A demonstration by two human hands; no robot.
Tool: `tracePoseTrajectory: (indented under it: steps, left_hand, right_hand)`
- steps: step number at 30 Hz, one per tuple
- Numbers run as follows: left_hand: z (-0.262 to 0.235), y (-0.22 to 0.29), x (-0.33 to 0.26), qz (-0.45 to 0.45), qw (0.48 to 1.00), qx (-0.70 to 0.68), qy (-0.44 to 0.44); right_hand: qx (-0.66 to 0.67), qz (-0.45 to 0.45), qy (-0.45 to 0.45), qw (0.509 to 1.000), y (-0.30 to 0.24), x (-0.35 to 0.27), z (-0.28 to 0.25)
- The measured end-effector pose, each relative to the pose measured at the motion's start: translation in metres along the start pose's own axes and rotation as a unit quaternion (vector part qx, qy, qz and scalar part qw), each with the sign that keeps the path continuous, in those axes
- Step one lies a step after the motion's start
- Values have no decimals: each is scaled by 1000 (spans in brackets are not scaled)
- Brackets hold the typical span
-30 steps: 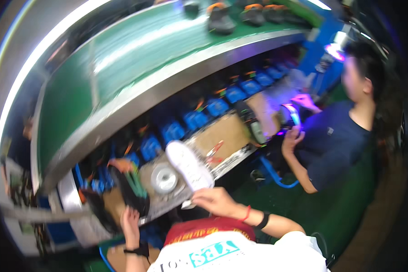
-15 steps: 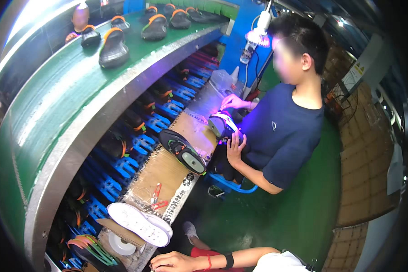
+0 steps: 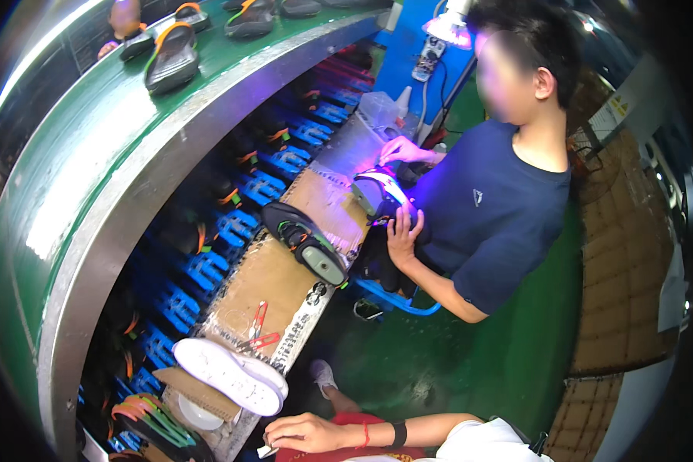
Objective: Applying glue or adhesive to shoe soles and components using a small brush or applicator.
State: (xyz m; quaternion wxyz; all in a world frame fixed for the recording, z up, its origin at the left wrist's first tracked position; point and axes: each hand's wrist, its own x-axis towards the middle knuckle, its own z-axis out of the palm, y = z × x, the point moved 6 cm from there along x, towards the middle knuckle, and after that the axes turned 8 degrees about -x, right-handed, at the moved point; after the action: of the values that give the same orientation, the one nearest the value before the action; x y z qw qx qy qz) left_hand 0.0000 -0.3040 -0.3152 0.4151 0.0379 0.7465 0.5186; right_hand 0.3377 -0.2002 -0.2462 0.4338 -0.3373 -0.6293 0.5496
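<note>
R hand (image 3: 306, 433) half-curled, pinching white bit (image 3: 266, 452); L hand, can't tell. Smooth oval white soles (image 3: 227, 376) lie far-L to near-R.

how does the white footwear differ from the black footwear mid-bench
The white footwear is nearly all white; the black footwear has a grey patch. The white footwear lies nearer the wearer's right hand; the black footwear, nearer the co-worker. Both rest slantwise on the bench.
</note>
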Motion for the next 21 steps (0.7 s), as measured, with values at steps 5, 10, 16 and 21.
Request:
tracePoseTrajectory:
  steps: [5, 10, 16, 21]
  left_hand:
    - [7, -6, 23, -4, 992, -4, -125]
    - [-6, -3, 20, -8, 993, -19, -119]
    - [-43, 10, 33, 187, 982, 26, -31]
    - [-70, 39, 35, 357, 877, 307, 96]
  right_hand:
    - [-84, 27, 16, 996, -18, 7, 0]
    - [-159, 39, -56, 985, -24, 29, 23]
    - [-226, 50, -118, 966, -30, 49, 71]
    - [-337, -53, -154, 927, -28, 66, 120]
